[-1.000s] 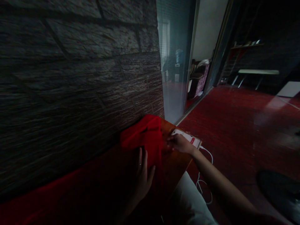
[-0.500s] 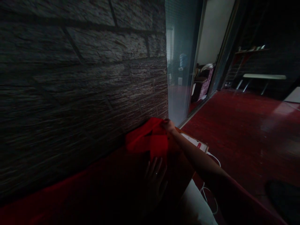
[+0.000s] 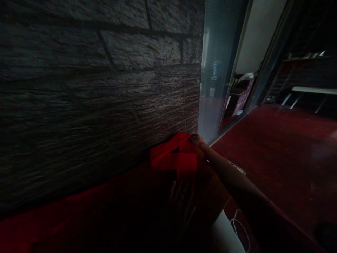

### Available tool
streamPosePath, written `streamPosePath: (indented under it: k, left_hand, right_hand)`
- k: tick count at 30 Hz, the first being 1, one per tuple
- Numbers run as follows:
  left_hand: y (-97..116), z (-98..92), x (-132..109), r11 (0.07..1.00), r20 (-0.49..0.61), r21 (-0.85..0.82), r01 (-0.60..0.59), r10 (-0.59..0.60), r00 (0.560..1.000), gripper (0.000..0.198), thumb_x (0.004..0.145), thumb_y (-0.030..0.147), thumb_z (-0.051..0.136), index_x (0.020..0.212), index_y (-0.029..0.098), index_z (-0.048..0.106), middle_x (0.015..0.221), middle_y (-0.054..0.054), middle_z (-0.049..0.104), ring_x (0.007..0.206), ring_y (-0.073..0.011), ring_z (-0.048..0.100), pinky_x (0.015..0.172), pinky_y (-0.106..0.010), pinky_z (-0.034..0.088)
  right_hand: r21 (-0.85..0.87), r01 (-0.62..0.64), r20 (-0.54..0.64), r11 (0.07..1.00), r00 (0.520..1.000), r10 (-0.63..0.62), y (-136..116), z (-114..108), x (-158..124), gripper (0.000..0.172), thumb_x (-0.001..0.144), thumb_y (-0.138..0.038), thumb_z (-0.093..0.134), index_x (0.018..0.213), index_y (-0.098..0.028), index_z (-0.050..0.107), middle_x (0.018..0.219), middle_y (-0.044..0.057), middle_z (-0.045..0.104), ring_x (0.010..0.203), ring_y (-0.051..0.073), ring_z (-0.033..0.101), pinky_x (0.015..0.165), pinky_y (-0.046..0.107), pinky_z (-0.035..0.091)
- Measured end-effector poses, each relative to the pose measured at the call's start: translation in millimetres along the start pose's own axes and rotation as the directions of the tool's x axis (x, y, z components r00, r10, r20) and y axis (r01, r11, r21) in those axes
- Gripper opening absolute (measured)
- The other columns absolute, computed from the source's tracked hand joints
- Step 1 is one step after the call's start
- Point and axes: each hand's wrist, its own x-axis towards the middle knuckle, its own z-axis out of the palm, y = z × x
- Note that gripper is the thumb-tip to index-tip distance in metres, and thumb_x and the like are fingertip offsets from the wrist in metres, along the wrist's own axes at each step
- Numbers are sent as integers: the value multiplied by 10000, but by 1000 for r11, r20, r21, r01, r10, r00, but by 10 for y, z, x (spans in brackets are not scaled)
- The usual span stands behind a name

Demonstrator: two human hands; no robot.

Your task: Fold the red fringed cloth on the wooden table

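Note:
A folded red cloth (image 3: 185, 161), its bands crossing one another, lies on a dark brown wooden surface (image 3: 210, 196) against the wall. At the cloth's far right corner, my right hand (image 3: 197, 139) is closed, pinching its edge. My left hand (image 3: 181, 200) lies flat in deep shadow with fingers spread, its fingertips at the near end of the cloth. Darkness hides most of that palm and wrist. Behind my right forearm, the edge of a phone (image 3: 237, 167) shows only in part.
A rough stone-block wall (image 3: 118, 88) rises along the left. Beyond it stand a glass panel (image 3: 214, 80) and a doorway with a patterned armchair (image 3: 240, 95). A white cable (image 3: 242, 226) hangs near my light-clad knee (image 3: 226, 235). A pale bench (image 3: 313, 90) stands across the red floor (image 3: 276, 140).
The view has turned a little to the left, so everything sits further right. My right forearm now covers most of the phone. Both hands stay in place at the cloth.

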Motion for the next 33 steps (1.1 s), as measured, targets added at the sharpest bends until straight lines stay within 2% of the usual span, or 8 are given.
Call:
streamPosePath:
  k: [3,6,9,12,19,23,28,33]
  left_hand:
    - [-387,-234,231,982,-112,-126,143,-158,981,420,1009,314,370,1383,249,549,1218,-64,699,1192,-238,608,1093,-421,414]
    - [-964,-301,519,934,-233,-189,303,-342,910,388,1003,321,381,1292,218,618,1200,-98,696,1115,-245,643,1032,-408,471]
    - [-1475,-122,688,932,-268,-201,300,-347,899,457,966,350,452,1371,156,536,1405,-146,559,1311,-278,515,1116,-452,403]
    - [-1744,123,697,923,-259,-204,325,-371,892,548,933,399,521,1412,136,483,1463,-177,491,1377,-301,441,1135,-482,376]
    - [-1696,172,683,950,-174,-68,306,-313,934,468,901,127,470,1351,201,574,1362,-97,608,1255,-234,570,1085,-397,458]
    - [-1635,94,702,923,-136,0,385,-382,914,586,812,16,483,1370,180,559,1372,-96,600,1227,-229,587,1063,-368,476]
    - [-1627,117,711,885,-160,22,465,-456,875,421,903,72,469,1268,184,648,1253,-84,682,1096,-216,665,981,-325,519]
    - [-1621,77,788,777,-201,49,627,-608,768,323,976,259,491,1232,216,684,1087,-95,749,892,-242,729,793,-319,563]
  right_hand:
    - [-68,64,-77,996,995,-69,-114,-16,-116,549,905,-300,575,1430,-164,495,1379,179,547,1255,289,520,990,349,435]
    - [-256,246,-147,935,946,-290,-281,53,-217,584,918,-237,545,1488,-244,418,1580,165,266,1439,338,246,1103,482,312]
    - [-371,398,-64,839,890,-451,-397,138,-243,471,965,-201,437,1421,-287,519,1563,121,320,1448,309,226,1126,481,269]
    - [-364,499,-12,786,841,-540,-435,148,-217,453,966,-174,415,1378,-277,572,1487,110,439,1416,279,300,1139,443,258]
    - [-188,834,263,519,552,-791,-536,19,-168,546,842,-76,540,1353,-261,590,1462,66,498,1350,213,439,1130,327,314]
    - [-194,877,335,439,480,-811,-471,32,-94,475,889,-125,529,1346,-235,598,1411,92,551,1296,222,517,1091,337,387]
    - [-171,933,367,317,359,-858,-388,15,-32,522,894,-291,600,1394,-150,546,1419,148,532,1300,242,516,1097,359,405]
    - [-171,951,355,257,303,-884,-520,74,-35,596,892,-261,598,1452,-107,459,1448,176,492,1351,251,456,1113,382,383]
